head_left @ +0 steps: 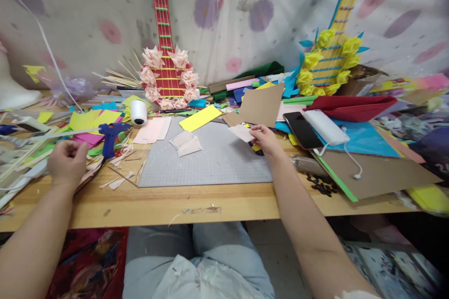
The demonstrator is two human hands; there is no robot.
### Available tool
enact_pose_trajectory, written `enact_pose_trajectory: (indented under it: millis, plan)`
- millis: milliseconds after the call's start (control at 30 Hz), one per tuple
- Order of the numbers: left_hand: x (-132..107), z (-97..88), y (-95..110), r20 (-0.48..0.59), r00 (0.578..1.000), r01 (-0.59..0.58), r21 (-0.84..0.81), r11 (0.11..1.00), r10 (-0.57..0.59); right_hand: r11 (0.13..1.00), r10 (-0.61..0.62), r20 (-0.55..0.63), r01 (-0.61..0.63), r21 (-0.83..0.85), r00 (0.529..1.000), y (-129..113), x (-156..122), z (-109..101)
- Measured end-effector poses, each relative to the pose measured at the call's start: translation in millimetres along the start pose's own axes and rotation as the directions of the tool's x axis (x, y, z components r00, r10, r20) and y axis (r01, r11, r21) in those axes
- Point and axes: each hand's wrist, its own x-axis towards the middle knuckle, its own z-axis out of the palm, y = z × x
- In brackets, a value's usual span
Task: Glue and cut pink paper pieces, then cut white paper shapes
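My right hand [265,141] pinches a pale pink piece of paper [242,132] by its right end, above the far right part of a grey cutting mat [210,163]. Beneath those fingers lies a small black and yellow object, partly hidden. My left hand [68,163] is at the left of the table with its fingers curled closed; anything inside them is hidden. Just right of it stands a blue glue gun [111,139], apart from the fingers. Small pale pink paper pieces [189,144] lie on the mat, near a yellow paper strip [200,117].
A red paper guitar [164,67] with pink flowers and a yellow one [328,63] lean at the back. A white cylinder [138,112], brown cardboard [262,105], a phone [302,130] and a white power bank [326,127] surround the mat. Paper scraps crowd the left.
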Motion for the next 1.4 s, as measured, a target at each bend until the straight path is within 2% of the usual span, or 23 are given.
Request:
enact_pose_trajectory:
  millis: [33, 67, 100, 200, 267, 300, 333, 400, 433, 500, 533, 567, 600, 667, 733, 800, 867, 967, 1033, 1133, 1200, 1267, 1400]
  plan:
    - [-5, -1.5, -2, -0.103, 0.994, -0.027, -0.007, 1.000, 0.026, 1.000, -0.001, 0.005, 0.001, -0.025, 1.000, -1, 0, 4]
    - [-10, -1.7, -2, -0.153, 0.985, -0.079, 0.004, 0.997, 0.078, 0.999, 0.000, 0.015, 0.001, -0.053, 1.000, -3, -1, 9]
    - [-16, -0.3, 1, -0.146, 0.978, -0.151, 0.010, 0.989, 0.151, 0.997, 0.002, 0.031, 0.001, -0.083, 1.000, -6, -2, 16]
    - [-34, 15.9, 31, 0.007, 0.939, -0.342, -0.078, 0.936, 0.344, 0.986, 0.017, 0.100, 0.000, -0.167, 0.995, -11, -6, 45]
    - [-46, 36.1, 64, 0.117, 0.916, -0.355, -0.215, 0.910, 0.385, 0.980, 0.035, 0.175, 0.000, -0.197, 0.984, -13, -9, 69]
    - [-52, 47.8, 82, 0.193, 0.912, -0.298, -0.299, 0.906, 0.363, 0.980, 0.046, 0.204, -0.005, -0.200, 0.978, -13, -11, 81]
    - [-58, 59.5, 101, 0.284, 0.907, -0.182, -0.402, 0.897, 0.311, 0.980, 0.051, 0.238, -0.003, -0.200, 0.970, -13, -13, 93]
    - [-70, 80.6, 138, 0.469, 0.876, 0.208, -0.584, 0.785, 0.116, 0.978, 0.047, 0.298, 0.017, -0.209, 0.953, -10, -16, 113]
    - [-76, 89.3, 154, 0.572, 0.820, 0.408, -0.602, 0.686, 0.014, 0.977, 0.026, 0.324, 0.045, -0.207, 0.946, -9, -17, 121]
    - [-87, 102.2, 177, 0.744, 0.667, 0.649, -0.564, 0.511, -0.026, 0.974, 0.000, 0.376, 0.085, -0.208, 0.927, -4, -18, 132]
    - [-92, 106.8, 184, 0.777, 0.629, 0.693, -0.566, 0.446, 0.009, 0.973, -0.009, 0.399, 0.100, -0.209, 0.917, -2, -18, 134]
    - [-95, 110.5, 188, 0.785, 0.618, 0.708, -0.576, 0.407, 0.037, 0.971, -0.014, 0.414, 0.111, -0.213, 0.910, 0, -16, 134]
    - [-96, 113.6, 189, 0.767, 0.641, 0.698, -0.605, 0.383, 0.044, 0.967, -0.019, 0.418, 0.123, -0.222, 0.908, 1, -14, 131]
    - [-96, 118.0, 183, 0.682, 0.732, 0.635, -0.682, 0.363, 0.001, 0.951, -0.040, 0.367, 0.149, -0.272, 0.929, 0, -6, 116]
    - [-93, 120.3, 171, 0.585, 0.808, 0.573, -0.752, 0.326, -0.071, 0.904, -0.087, 0.230, 0.174, -0.391, 0.969, -5, 4, 88]
    - [-89, 120.0, 160, 0.524, 0.844, 0.535, -0.809, 0.241, -0.115, 0.783, -0.213, 0.060, 0.207, -0.586, 0.975, -13, 13, 52]
    - [-85, 117.5, 152, 0.487, 0.862, 0.505, -0.852, 0.137, -0.142, 0.599, -0.285, -0.067, 0.123, -0.791, 0.956, -22, 17, 18]
    - [-82, 113.3, 149, 0.478, 0.861, 0.485, -0.874, 0.002, -0.174, 0.358, -0.149, -0.042, 0.014, -0.934, 0.988, -27, 12, -13]
    - [-82, 112.5, 151, 0.489, 0.854, 0.488, -0.871, -0.050, -0.176, 0.246, -0.092, 0.020, 0.042, -0.968, 0.996, -23, 6, -14]
    - [-84, 114.1, 152, 0.507, 0.847, 0.504, -0.861, -0.066, -0.159, 0.128, -0.085, 0.077, 0.087, -0.988, 0.993, -15, -2, -3]
    - [-86, 114.9, 153, 0.519, 0.842, 0.516, -0.854, -0.060, -0.147, 0.100, -0.058, 0.059, 0.065, -0.993, 0.997, -15, -4, 1]
    - [-87, 114.8, 153, 0.521, 0.842, 0.519, -0.853, -0.053, -0.141, 0.119, -0.001, 0.050, 0.049, -0.992, 0.999, -22, -3, -4]
    - [-85, 113.4, 154, 0.516, 0.838, 0.514, -0.855, -0.062, -0.179, 0.261, 0.032, 0.064, 0.054, -0.964, 0.997, -53, -3, -29]
